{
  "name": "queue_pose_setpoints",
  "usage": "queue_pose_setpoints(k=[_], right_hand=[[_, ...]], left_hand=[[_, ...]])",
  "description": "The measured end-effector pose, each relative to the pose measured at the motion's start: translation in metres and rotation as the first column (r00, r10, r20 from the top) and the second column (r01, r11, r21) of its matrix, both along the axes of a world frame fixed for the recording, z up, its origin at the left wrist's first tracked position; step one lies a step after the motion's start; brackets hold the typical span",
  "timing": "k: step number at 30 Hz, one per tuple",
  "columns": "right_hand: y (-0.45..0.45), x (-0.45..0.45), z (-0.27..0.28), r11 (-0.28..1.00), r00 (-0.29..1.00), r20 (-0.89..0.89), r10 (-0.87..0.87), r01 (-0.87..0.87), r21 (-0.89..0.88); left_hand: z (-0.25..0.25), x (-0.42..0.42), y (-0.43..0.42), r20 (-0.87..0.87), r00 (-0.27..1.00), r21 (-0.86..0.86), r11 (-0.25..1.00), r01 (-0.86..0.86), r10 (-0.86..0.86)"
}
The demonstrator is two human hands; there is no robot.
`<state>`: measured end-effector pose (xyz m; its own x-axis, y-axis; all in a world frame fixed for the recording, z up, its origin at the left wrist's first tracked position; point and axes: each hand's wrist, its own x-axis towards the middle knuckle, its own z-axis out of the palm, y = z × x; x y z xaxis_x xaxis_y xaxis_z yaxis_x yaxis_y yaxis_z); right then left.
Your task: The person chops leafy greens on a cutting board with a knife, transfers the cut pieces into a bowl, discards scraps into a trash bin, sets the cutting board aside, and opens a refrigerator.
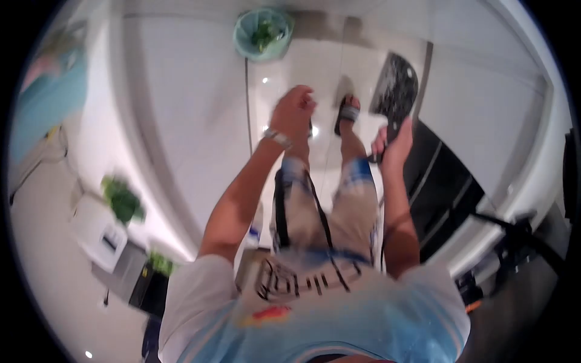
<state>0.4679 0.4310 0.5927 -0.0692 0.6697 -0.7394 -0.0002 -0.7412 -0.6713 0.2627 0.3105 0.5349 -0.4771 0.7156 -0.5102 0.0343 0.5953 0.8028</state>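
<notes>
My right hand [396,142] is wrapped round the dark handle of a cleaver [396,88]. Its broad, dark blade with pale flecks points away from me, over the floor. Above my legs, my left hand [295,107] has its fingers curled in; whether anything is inside them is hidden. A wristwatch [278,138] with a metal band sits on that arm. Beyond my left hand stands a bin [241,37] lined with a pale green bag, with green leaves [265,35] in it.
White cabinet fronts [181,91] line the left side. On the left counter [51,212] are leafy greens [124,196], a white box-like item [100,239] and a dark appliance [148,284]. Dark glossy panels [445,175] lie low on the right. My sandalled foot [348,112] is on the tiles.
</notes>
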Motion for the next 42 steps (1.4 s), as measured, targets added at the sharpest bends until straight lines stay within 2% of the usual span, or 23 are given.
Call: queue_pose_setpoints(k=[1, 2, 3, 4, 5, 6, 7, 10, 13, 14, 16, 19, 20, 21, 22, 25, 28, 31, 34, 36, 38, 41, 42], right_hand=[[0.014, 0.001, -0.040, 1.000, 1.000, -0.011, -0.014, 0.014, -0.014], [0.022, -0.008, -0.067, 0.999, 0.987, 0.157, -0.029, 0.035, -0.034], [0.027, 0.009, -0.097, 0.985, 0.985, 0.146, -0.088, 0.108, -0.136], [0.030, 0.020, -0.103, 0.994, 0.966, 0.258, -0.012, 0.040, -0.104], [0.038, 0.032, -0.123, 0.998, 0.966, 0.258, 0.013, 0.005, -0.070], [0.055, 0.059, -0.121, 0.992, 0.968, 0.244, 0.061, -0.033, -0.118], [0.068, 0.064, -0.132, 0.997, 0.957, 0.287, 0.050, -0.033, -0.067], [0.048, 0.068, -0.155, 0.990, 0.925, 0.369, -0.090, 0.044, 0.131], [0.053, 0.081, -0.182, 0.983, 0.906, 0.400, -0.140, 0.078, 0.167], [0.051, 0.082, -0.184, 0.985, 0.903, 0.412, -0.120, 0.058, 0.159], [0.047, 0.076, -0.177, 0.991, 0.901, 0.428, -0.067, 0.009, 0.136], [0.049, 0.064, -0.158, 0.988, 0.886, 0.461, 0.042, -0.105, 0.111], [0.046, 0.060, -0.153, 0.984, 0.879, 0.474, 0.059, -0.131, 0.120], [0.046, 0.059, -0.149, 0.995, 0.877, 0.480, 0.035, -0.074, 0.065], [0.048, 0.065, -0.150, 0.988, 0.874, 0.474, 0.107, -0.146, 0.046], [0.049, 0.046, -0.149, 0.975, 0.852, 0.510, 0.121, -0.199, 0.102], [0.048, 0.047, -0.161, 0.971, 0.855, 0.508, 0.102, -0.197, 0.137], [0.044, 0.064, -0.177, 0.974, 0.838, 0.535, 0.112, -0.198, 0.106], [0.039, 0.086, -0.193, 0.978, 0.830, 0.538, 0.149, -0.203, 0.041], [0.046, 0.101, -0.190, 0.979, 0.833, 0.520, 0.187, -0.200, -0.032], [0.058, 0.078, -0.168, 0.984, 0.836, 0.520, 0.175, -0.170, -0.058], [0.067, 0.053, -0.160, 0.978, 0.814, 0.545, 0.199, -0.198, -0.062], [0.068, 0.047, -0.157, 0.973, 0.813, 0.537, 0.223, -0.219, -0.073]], left_hand=[[-0.092, -0.005, 0.043, -0.004, 0.999, -0.005, 0.999, 0.040, -0.040], [-0.176, -0.016, 0.071, -0.027, 0.997, -0.012, 0.997, 0.076, -0.076], [-0.249, -0.019, 0.094, -0.205, 0.962, -0.156, 0.976, 0.150, -0.180], [-0.307, -0.017, 0.110, -0.329, 0.893, -0.319, 0.926, 0.200, -0.306], [-0.345, -0.025, 0.134, -0.314, 0.906, -0.419, 0.898, 0.137, -0.284], [-0.373, -0.031, 0.164, -0.294, 0.921, -0.505, 0.860, 0.076, -0.254], [-0.396, -0.033, 0.187, -0.273, 0.937, -0.585, 0.811, 0.018, -0.217], [-0.451, -0.039, 0.198, -0.391, 0.876, -0.485, 0.872, 0.066, -0.284], [-0.542, -0.035, 0.202, -0.476, 0.839, -0.300, 0.946, 0.126, -0.263], [-0.552, -0.033, 0.196, -0.426, 0.849, -0.370, 0.917, 0.151, -0.312], [-0.537, -0.034, 0.176, -0.316, 0.866, -0.503, 0.842, 0.194, -0.388], [-0.512, -0.032, 0.140, -0.241, 0.873, -0.549, 0.801, 0.238, -0.424], [-0.509, -0.036, 0.133, -0.224, 0.899, -0.564, 0.802, 0.196, -0.377], [-0.511, -0.034, 0.123, -0.193, 0.922, -0.579, 0.798, 0.169, -0.336], [-0.515, -0.024, 0.115, -0.157, 0.943, -0.589, 0.794, 0.150, -0.294], [-0.526, -0.018, 0.101, -0.119, 0.992, -0.630, 0.775, -0.051, -0.032], [-0.505, -0.029, 0.115, -0.119, 0.986, -0.590, 0.790, -0.167, 0.119], [-0.541, -0.025, 0.125, -0.298, 0.953, -0.410, 0.894, -0.179, 0.054], [-0.560, -0.019, 0.133, -0.364, 0.931, -0.324, 0.937, -0.129, 0.002], [-0.539, -0.011, 0.129, -0.381, 0.923, -0.298, 0.940, -0.169, 0.045], [-0.500, -0.009, 0.126, -0.362, 0.929, -0.281, 0.941, -0.188, 0.078], [-0.469, -0.007, 0.112, -0.177, 0.942, -0.073, 0.951, -0.300, 0.284], [-0.450, -0.023, 0.110, -0.183, 0.921, -0.073, 0.930, -0.361, 0.344]])
